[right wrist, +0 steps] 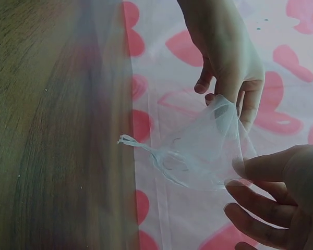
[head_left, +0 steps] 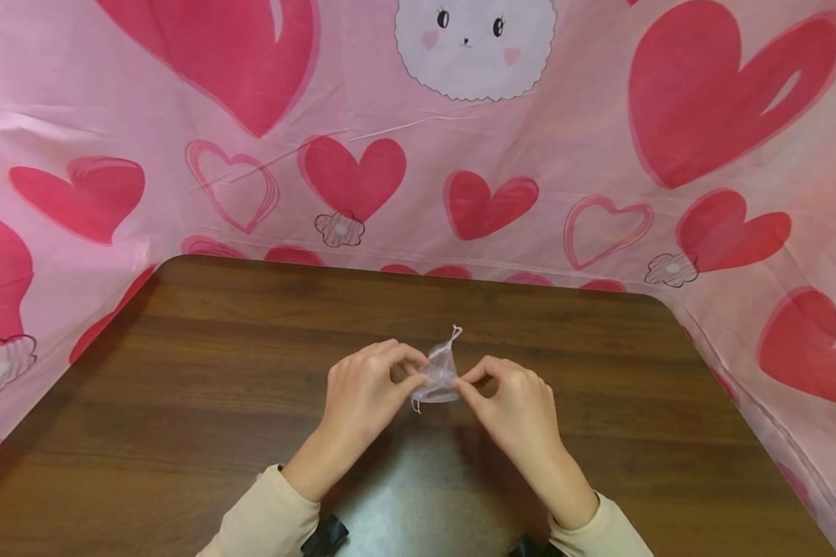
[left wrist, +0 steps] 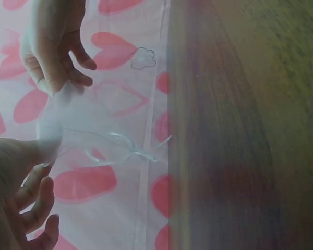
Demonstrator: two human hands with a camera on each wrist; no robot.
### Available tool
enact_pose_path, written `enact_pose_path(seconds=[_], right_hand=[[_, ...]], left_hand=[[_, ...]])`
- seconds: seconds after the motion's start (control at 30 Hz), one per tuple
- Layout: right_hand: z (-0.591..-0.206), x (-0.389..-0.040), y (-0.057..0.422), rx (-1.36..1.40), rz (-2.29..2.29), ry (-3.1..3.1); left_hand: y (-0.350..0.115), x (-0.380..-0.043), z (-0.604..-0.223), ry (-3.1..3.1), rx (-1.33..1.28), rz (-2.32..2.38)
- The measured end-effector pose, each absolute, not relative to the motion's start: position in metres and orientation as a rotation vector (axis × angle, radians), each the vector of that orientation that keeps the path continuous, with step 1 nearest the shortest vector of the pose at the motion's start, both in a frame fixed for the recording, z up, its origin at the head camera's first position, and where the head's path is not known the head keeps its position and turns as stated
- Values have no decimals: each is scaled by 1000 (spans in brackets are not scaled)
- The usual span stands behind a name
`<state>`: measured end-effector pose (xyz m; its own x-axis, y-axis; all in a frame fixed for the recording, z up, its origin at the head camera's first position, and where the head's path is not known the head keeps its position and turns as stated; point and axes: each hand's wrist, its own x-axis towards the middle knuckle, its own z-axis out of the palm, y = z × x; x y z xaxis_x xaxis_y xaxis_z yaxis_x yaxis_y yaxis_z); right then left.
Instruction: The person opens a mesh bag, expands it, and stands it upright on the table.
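A small sheer white drawstring pouch (head_left: pixel 440 375) is stretched between the two hands over the table. Its cord loop (head_left: pixel 456 333) sticks out at the top, and another bit of cord (head_left: pixel 416 405) hangs at the lower left. The left hand (head_left: pixel 369 383) pinches the pouch's left side between thumb and forefinger. On the opposite side, the right hand (head_left: pixel 519 398) pinches an edge the same way. The right wrist view shows the see-through pouch (right wrist: pixel 198 151) with its neck gathered by the cord (right wrist: pixel 138 143). Whether anything lies inside cannot be made out.
The dark wooden table (head_left: pixel 216 371) spreads beneath both hands, with rounded far corners. Pink cloth (head_left: pixel 418 147) printed with hearts hangs behind it and along both sides. Black straps (head_left: pixel 325 535) show at the cream sleeves (head_left: pixel 268 514).
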<state>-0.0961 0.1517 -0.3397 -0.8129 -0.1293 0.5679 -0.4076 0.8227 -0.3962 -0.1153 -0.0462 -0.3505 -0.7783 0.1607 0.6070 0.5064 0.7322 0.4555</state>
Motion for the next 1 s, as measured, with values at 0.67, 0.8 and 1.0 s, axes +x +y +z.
enact_pose_path(seconds=[0.67,0.8,1.0], right_hand=[[-338,-97,152,369,696,-2480],[-337,-96,152,388,703,-2493],[-338,-95,150,431,738,-2498]], left_hand=[[-46,-114,-346,-2397,-583,-830],[-44,-112,-345,-2392,-607,-829],[-44,-111,-344,-2403,-520,-815]])
